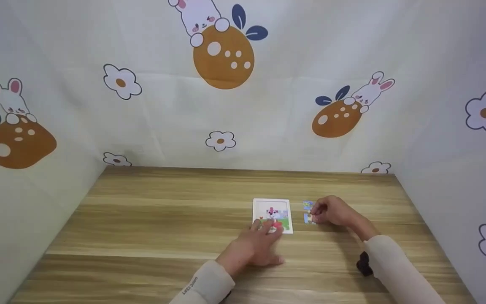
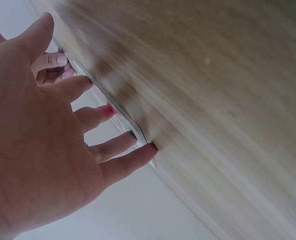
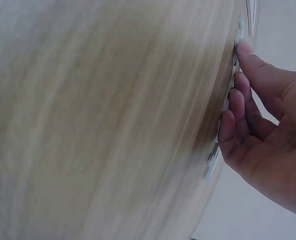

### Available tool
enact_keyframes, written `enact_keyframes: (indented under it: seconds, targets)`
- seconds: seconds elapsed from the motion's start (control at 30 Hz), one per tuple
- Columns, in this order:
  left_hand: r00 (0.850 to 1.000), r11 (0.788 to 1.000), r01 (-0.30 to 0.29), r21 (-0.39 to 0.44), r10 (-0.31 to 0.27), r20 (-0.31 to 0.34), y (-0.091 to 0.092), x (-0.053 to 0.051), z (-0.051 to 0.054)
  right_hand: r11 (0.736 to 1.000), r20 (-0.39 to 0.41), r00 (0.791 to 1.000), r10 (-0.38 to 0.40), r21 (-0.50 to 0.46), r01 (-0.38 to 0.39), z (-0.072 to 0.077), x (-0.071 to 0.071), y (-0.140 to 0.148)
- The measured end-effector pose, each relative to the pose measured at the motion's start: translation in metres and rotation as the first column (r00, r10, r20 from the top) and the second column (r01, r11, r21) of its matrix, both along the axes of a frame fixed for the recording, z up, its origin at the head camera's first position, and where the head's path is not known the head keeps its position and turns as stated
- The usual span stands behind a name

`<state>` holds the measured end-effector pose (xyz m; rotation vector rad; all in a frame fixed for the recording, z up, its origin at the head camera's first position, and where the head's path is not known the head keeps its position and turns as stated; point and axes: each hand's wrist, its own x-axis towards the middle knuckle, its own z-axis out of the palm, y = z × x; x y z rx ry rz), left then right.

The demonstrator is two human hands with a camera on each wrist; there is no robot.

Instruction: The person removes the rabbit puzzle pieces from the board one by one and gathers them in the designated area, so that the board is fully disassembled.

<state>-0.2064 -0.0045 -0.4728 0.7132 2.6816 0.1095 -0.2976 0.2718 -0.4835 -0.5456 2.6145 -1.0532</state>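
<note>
Head view: saw rabbit-, fruit- and flower-printed cream fabric walls [image 1: 163, 118] standing behind and beside a broad rectangular brown wood-grain table [image 1: 141, 219]. Noted a cream left sleeve with dark lettering [image 1: 209, 280] and a plain cream right sleeve [image 1: 399, 266], both reaching in from the lower edge. Found a bare left hand [image 1: 255, 245] with fingers spread and extended, and a bare right hand [image 1: 336, 211] with fingers bent and thumb close to the forefinger. Saw, lying flat near table centre, a rectangular white-bordered picture board [image 1: 266, 205] printed with a pink-and-white animal over green, its lower part under the left fingertips and well apart from the right hand. Spotted a small black object [image 1: 365, 264] by the right cuff. Made out small blue-and-yellow picture pieces [image 1: 307, 204] just right of the board, between it and the right hand, touched at their right side by the fingertips. Right wrist view: saw thin piece edges at the fingertips and beyond them; could not tell whether pinched or merely touched.
</note>
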Motion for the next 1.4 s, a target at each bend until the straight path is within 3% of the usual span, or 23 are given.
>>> enact_keyframes:
  seconds: [0.23, 0.4, 0.53, 0.77, 0.9, 1.1, 1.4]
  targets:
    - [1.0, 1.0, 0.003, -0.013, -0.003, -0.013, -0.001, 0.0, -0.001, 0.999, -0.004, 1.0, -0.031, 0.022, 0.031, -0.001, -0.001, -0.001]
    - [1.0, 1.0, -0.01, 0.021, 0.01, 0.003, -0.002, 0.002, -0.001, 0.996, 0.011, 0.997, -0.078, 0.04, 0.078, 0.006, -0.002, -0.004]
    - [1.0, 0.999, -0.013, 0.045, 0.013, 0.002, 0.0, 0.003, 0.003, 0.997, -0.03, 0.998, -0.063, 0.038, 0.064, 0.015, -0.004, -0.008]
    - [0.989, 0.999, -0.007, 0.035, 0.012, -0.145, 0.022, 0.009, 0.0, 0.995, -0.057, 0.994, -0.09, 0.034, 0.092, 0.026, -0.01, -0.035]
    - [0.977, 0.999, -0.024, 0.021, 0.028, -0.212, 0.033, 0.013, -0.005, 0.998, -0.061, 0.996, -0.063, 0.0, 0.063, 0.028, -0.012, -0.055]
    - [0.971, 0.998, -0.044, -0.043, 0.033, -0.235, 0.038, 0.013, -0.007, 1.0, -0.08, 0.997, -0.014, -0.023, 0.012, 0.022, -0.016, -0.076]
    - [0.981, 1.0, -0.013, 0.028, 0.018, -0.194, 0.032, 0.011, -0.009, 1.0, -0.051, 0.998, 0.023, 0.002, -0.023, 0.005, -0.017, -0.094]
